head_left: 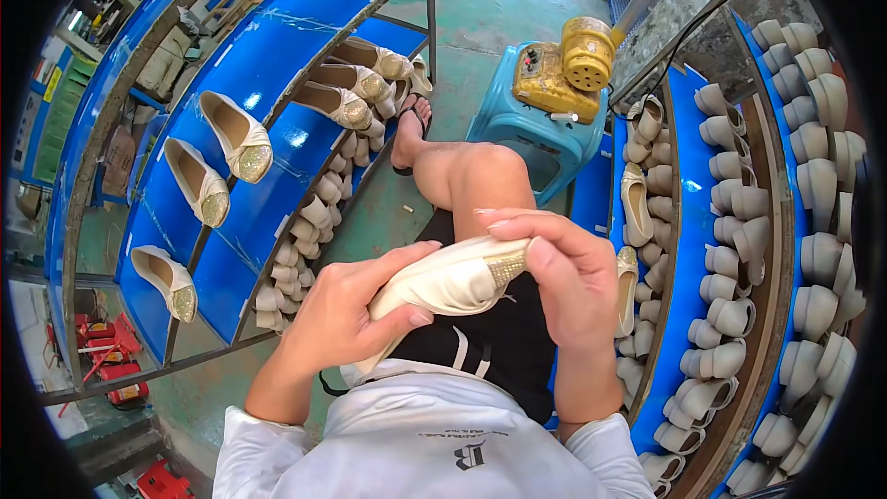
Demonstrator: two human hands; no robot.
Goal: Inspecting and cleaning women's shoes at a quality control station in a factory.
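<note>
A cream flat shoe [443, 282] with pleated fabric and a gold glitter toe is held above my lap, turned on its side. My left hand [356, 300] is closed round its heel end, thumb along the near side. At the toe, my right hand [564, 268] grips with fingers over the top and thumb pressed against the glitter tip. The shoe's inside is turned away from view. To my left, matching cream shoes with gold toes, such as this single shoe [166, 279], stand on a blue sloped rack [268, 65].
Grey shoe lasts [300, 254] fill the left rack's lower level. On the right, more racks hold rows of grey lasts [725, 259] and a few cream shoes [636, 203]. Ahead, a blue plastic stool [504, 120] carries a yellow machine [550, 79] with a bent pipe. Red machine parts [115, 360] lie lower left.
</note>
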